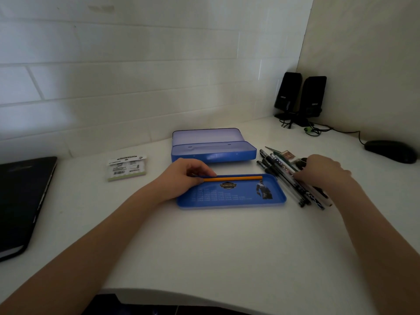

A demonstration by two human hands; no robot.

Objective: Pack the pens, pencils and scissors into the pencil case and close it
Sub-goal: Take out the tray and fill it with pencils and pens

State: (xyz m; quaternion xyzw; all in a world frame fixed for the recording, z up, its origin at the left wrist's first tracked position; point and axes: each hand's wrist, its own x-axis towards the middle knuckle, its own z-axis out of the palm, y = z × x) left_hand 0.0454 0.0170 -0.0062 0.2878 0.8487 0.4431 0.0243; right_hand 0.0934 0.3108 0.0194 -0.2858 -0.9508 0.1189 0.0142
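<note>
A blue metal pencil case stands open at the middle of the white desk, its lid raised at the back. In front of it lies a blue inner tray with a printed figure. An orange pencil lies along the tray's far edge, and my left hand holds its left end. To the right, a pile of pens and pencils lies on the desk. My right hand rests on top of that pile, fingers curled over the pens. Scissors are not clearly visible.
A black laptop lies at the left edge. A small packaged card sits left of the case. Two black speakers with cables stand in the back right corner, and a black mouse lies at the far right.
</note>
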